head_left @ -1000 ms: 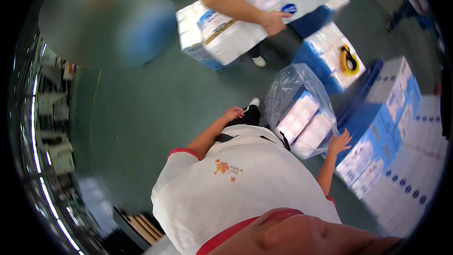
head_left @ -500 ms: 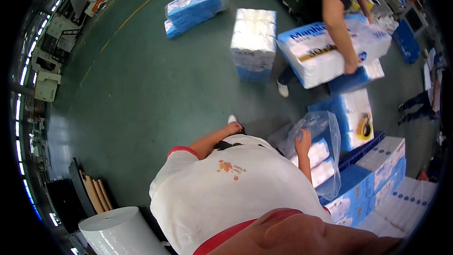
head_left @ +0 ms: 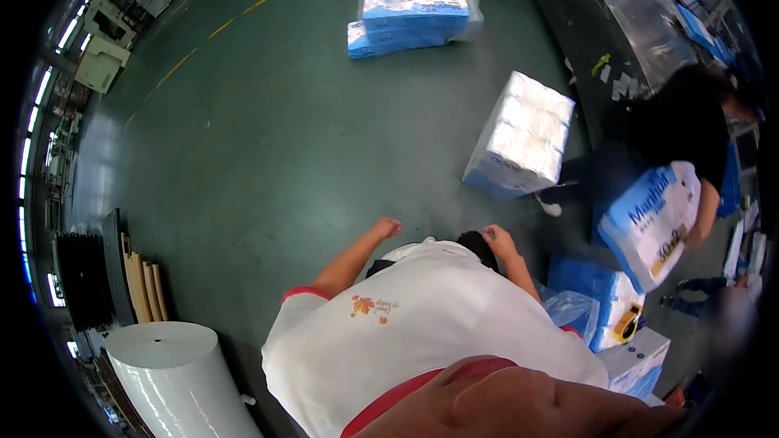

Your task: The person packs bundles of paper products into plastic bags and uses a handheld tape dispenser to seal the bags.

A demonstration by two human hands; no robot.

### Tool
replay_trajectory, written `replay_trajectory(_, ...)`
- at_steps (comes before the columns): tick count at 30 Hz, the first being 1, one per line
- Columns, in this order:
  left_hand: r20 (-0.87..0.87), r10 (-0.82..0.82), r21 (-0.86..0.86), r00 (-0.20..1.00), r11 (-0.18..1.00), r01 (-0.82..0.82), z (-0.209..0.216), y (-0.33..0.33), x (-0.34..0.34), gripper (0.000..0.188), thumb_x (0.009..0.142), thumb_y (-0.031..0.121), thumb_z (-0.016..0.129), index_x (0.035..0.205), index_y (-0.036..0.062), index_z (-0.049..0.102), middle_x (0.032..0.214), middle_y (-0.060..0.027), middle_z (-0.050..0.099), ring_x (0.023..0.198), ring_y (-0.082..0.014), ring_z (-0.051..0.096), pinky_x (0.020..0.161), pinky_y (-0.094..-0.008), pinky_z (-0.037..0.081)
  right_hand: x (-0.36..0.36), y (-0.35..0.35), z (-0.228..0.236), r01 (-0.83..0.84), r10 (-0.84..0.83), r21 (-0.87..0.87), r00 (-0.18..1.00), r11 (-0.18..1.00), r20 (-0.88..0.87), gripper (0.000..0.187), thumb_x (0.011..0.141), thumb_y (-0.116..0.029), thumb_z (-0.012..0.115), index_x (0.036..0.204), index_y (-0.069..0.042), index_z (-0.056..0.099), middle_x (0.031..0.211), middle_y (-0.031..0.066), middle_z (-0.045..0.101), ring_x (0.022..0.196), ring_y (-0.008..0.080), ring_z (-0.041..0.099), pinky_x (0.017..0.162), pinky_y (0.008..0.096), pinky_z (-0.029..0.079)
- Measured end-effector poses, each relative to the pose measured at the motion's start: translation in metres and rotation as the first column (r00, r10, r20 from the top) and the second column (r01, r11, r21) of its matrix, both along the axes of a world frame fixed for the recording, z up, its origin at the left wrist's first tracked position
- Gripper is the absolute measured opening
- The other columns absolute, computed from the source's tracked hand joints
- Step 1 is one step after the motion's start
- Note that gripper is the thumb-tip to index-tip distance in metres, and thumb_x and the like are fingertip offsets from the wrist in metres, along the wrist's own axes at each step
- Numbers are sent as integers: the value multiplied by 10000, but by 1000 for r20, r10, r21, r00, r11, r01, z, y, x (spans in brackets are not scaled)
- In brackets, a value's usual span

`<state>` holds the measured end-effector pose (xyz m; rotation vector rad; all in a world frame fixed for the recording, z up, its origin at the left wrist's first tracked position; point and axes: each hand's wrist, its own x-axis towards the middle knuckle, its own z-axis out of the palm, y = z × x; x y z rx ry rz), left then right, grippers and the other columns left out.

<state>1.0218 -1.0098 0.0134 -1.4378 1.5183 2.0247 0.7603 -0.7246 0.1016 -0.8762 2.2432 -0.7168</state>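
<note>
My left hand (head_left: 389, 228) hangs in front of my body over the green floor, its fingers loosely curled with nothing visible in them. At my other side, my right hand (head_left: 498, 241) is raised beside a dark shoe, empty, with its fingers partly bent and apart. Ahead and to the right stands a tall plastic-wrapped pack of white tissue rolls (head_left: 531, 126), the nearest large thing to that hand, not touched by it. Beside my right arm lies a clear plastic bag (head_left: 572, 308), next to a blue-and-white pack (head_left: 580, 280) with a yellow tape roll (head_left: 628, 322) on it.
A co-worker in black (head_left: 677, 126) carries a large blue-and-white tissue pack (head_left: 653, 223) on the right. Stacked blue packs (head_left: 418, 20) lie on the floor ahead. A workbench (head_left: 633, 24) runs along the far right. A big white paper roll (head_left: 182, 377) stands at lower left beside cardboard tubes (head_left: 146, 284).
I have turned to the left and my right hand has come away from the clear bag. The co-worker has turned and moved right with the large tissue pack.
</note>
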Motion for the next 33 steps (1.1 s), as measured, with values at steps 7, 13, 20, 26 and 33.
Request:
replay_trajectory(7,42,171,152,984,973,-175,-5,-66,-36,259,898,251,434,1062,112,579,936,-16,657,750,-85,613,578,-214,451,-85,-116,-28,-178,164,257,983,950,77,242,796,-252,604,935,-55,612,891,123,647,841,271,620,730,365,477)
replay_trajectory(13,-53,186,229,981,959,-169,-23,-168,-97,247,886,209,443,1039,93,599,927,-41,653,740,-104,611,598,-235,482,-156,-220,-97,-262,244,242,965,934,99,278,796,-298,606,899,-42,642,829,140,653,793,304,622,695,375,476)
replay_trajectory(20,-11,367,71,930,928,-365,-41,-343,-101,222,870,211,470,964,65,608,857,-57,650,726,-134,615,647,-257,500,-253,-449,-123,-658,675,361,732,661,96,314,806,-306,518,829,-14,631,849,213,619,795,392,582,701,451,461)
replay_trajectory(26,135,648,13,750,755,-655,-56,-456,-64,211,850,236,482,916,90,619,770,-55,650,599,-143,599,496,-296,466,-302,-713,-68,-648,685,346,728,679,20,326,818,-318,490,873,-27,625,866,192,626,814,383,584,723,467,454)
replay_trajectory(33,268,-172,-303,948,919,252,-47,-602,-79,198,830,195,478,786,84,635,679,-67,629,528,-160,578,429,-304,414,-317,-928,-67,-579,596,228,803,783,-8,300,823,-313,524,963,-69,625,918,138,643,863,314,599,755,411,462)
